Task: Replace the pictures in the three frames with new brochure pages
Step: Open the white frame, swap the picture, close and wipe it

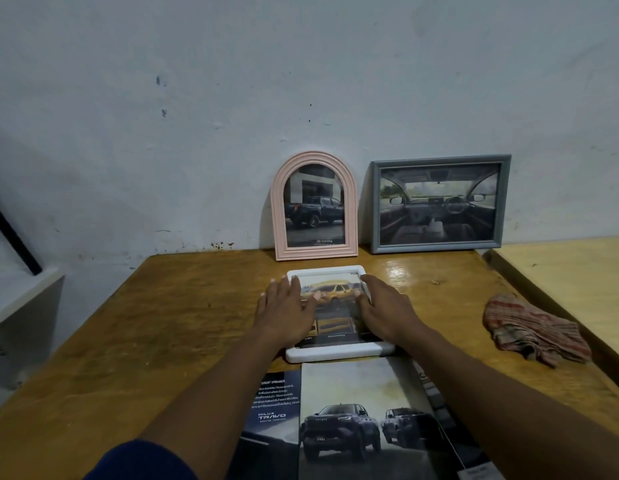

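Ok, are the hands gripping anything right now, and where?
Nothing is gripped. The left hand lies flat on the left side of the white rectangular picture frame, the right hand flat over its right edge.

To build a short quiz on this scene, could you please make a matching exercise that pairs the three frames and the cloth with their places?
Things:
1. pink frame
2. grey frame
3. white frame
4. cloth

Places:
A. flat on the table, under the left hand and right hand
B. crumpled at the table's right side
C. propped against the wall, showing a dark pickup
D. propped against the wall, showing a car's interior

Pairs: 1-C, 2-D, 3-A, 4-B
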Demonstrator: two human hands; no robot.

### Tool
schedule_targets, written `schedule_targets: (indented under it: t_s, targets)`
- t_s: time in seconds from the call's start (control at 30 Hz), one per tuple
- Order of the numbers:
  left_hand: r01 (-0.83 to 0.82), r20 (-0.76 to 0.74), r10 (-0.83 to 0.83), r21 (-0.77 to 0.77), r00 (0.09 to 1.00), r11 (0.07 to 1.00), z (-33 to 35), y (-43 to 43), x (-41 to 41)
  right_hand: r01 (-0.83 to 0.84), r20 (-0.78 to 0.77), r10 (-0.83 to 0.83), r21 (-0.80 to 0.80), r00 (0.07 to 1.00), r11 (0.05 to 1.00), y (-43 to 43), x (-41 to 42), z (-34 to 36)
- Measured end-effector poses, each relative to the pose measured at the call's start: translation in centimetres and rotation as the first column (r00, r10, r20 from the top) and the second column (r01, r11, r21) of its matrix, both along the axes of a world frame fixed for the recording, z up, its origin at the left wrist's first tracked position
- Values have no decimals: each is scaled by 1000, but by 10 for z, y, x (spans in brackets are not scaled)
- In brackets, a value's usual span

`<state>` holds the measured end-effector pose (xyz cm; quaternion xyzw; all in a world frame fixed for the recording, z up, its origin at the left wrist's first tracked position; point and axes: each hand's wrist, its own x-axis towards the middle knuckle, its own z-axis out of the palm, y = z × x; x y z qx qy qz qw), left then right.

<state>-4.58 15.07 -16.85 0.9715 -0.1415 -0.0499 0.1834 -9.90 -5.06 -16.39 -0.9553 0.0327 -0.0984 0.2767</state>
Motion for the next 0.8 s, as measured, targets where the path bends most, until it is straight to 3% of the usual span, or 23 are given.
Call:
schedule_targets:
  t_s: [0.1,0.43,0.63,0.8]
  targets:
    - [31,33,-32,37,999,999,4,-6,-6,-3,-13,3,24,1000,1000,-6,-6,11]
    - [299,111,-312,121,944,947,15,-100,-58,303,-115,-344,-274,932,913,-110,-80,41]
    - [383,16,-394,209,919,900,7,-137,-82,305,-298,-397,-311,868,900,-155,-115,10]
    - [375,15,-386,208,922,904,11,-136,-81,297,-151,-381,-397,912,868,-142,-113,18]
